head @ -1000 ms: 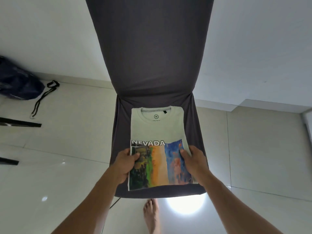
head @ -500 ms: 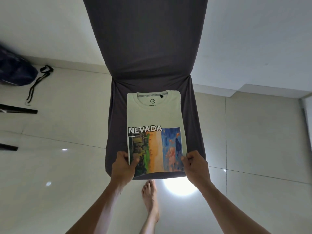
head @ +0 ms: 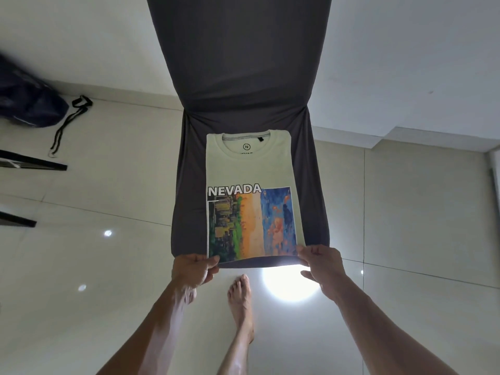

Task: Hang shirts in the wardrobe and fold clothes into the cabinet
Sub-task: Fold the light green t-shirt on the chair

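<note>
We see a folded pale T-shirt [head: 249, 169] lying flat on the seat of a chair w/ a dark grey cover [head: 238, 77], collar toward the backrest, "NEVADA" print and colour panel facing up. The shirt sits roughly centred on the seat: a strip of grey cover shows on both sides and behind the collar, wider on the left than the right near the front. Its near hem reaches almost to the seat's front edge, just a thin grey band left below it.

Left hand [head: 193, 270] pinches the near-left corner of the shirt, thumb on top, fingers curled under the edge. Right hand [head: 322, 266] holds the near-right corner w/ its thumb tip on the fabric; the other fingers are bent below the seat edge (we can't tell if they touch cloth or the cover). Both hands are at the front edge of the seat, approx. level w/ each other, the hem between them.

A bare foot [head: 240, 296] stands on the glossy tile floor [head: 108, 266] right in front of the chair, between the two forearms, beside a bright light reflection.

Open floor lies on both sides of the chair. Far left, well apart from it: a dark blue bag [head: 29, 101] against the wall w/ a black strap [head: 70, 123] trailing on the tiles, plus two dark furniture edges [head: 32, 163] poking in from the left border. The white wall rises behind the backrest.
</note>
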Motion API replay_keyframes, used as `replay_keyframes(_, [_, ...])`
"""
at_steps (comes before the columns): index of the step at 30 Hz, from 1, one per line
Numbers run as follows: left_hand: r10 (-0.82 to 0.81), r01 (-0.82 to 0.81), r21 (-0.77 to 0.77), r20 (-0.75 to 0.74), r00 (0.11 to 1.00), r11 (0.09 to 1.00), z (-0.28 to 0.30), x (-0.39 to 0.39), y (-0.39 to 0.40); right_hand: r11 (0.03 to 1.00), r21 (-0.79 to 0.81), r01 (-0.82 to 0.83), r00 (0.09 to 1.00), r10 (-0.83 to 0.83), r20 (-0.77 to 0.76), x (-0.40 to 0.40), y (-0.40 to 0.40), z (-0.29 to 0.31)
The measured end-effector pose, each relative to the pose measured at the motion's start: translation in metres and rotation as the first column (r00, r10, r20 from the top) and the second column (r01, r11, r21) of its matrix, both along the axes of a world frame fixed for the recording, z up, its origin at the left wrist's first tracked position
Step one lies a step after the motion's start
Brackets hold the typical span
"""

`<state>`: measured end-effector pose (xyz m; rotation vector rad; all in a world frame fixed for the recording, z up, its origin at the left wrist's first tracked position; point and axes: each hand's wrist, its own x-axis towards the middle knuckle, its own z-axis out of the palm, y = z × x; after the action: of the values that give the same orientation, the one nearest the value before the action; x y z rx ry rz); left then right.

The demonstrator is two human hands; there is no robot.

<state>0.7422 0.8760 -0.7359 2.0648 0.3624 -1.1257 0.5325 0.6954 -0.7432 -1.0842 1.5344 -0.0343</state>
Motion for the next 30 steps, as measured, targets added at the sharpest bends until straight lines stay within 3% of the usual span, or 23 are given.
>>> replay_keyframes(4, [0.054,-0.054,0.012,0.023,0.998,0.998,-0.003,-0.004,-0.002,0.992,-0.101,0.077,0.990,-0.088,-0.114,0.000,0.007,-0.006])
replay_keyframes(6, [-0.108,0.088,0.116,0.182,0.977,0.989,-0.002,-0.005,-0.005,0.964,-0.253,-0.078,0.972,0.018,-0.233,0.005,0.007,-0.004])
replay_keyframes(8, [-0.228,0.182,0.157,0.364,0.903,0.971,0.002,-0.004,-0.012,0.866,-0.439,-0.239,0.952,0.120,-0.281,0.014,0.003,-0.001])
replay_keyframes(11, [-0.257,0.229,0.119,0.522,0.813,0.966,0.009,0.008,-0.035,0.766,-0.563,-0.310,0.944,0.177,-0.280,0.038,-0.013,0.001])
replay_keyframes(14, [-0.327,0.278,0.172,0.510,0.796,0.945,0.008,0.030,-0.064,0.776,-0.528,-0.344,0.928,0.196,-0.316,0.070,-0.031,0.001])
replay_keyframes(17, [-0.317,0.263,0.185,0.401,0.860,0.947,0.004,0.045,-0.089,0.842,-0.429,-0.327,0.921,0.183,-0.343,0.093,-0.042,-0.001])
replay_keyframes(21, [-0.211,0.211,0.025,0.225,0.951,0.977,-0.008,0.063,-0.104,0.923,-0.293,-0.248,0.948,0.168,-0.272,0.109,-0.053,0.005])
replay_keyframes(25, [-0.279,0.304,-0.034,0.309,0.909,0.952,-0.007,0.071,-0.103,0.888,-0.337,-0.312,0.947,0.265,-0.181,0.113,-0.058,0.009])
replay_keyframes(30, [-0.131,0.169,-0.142,0.247,0.960,0.975,-0.006,0.076,-0.115,0.938,-0.264,-0.225,0.973,0.230,-0.013,0.124,-0.071,0.007])
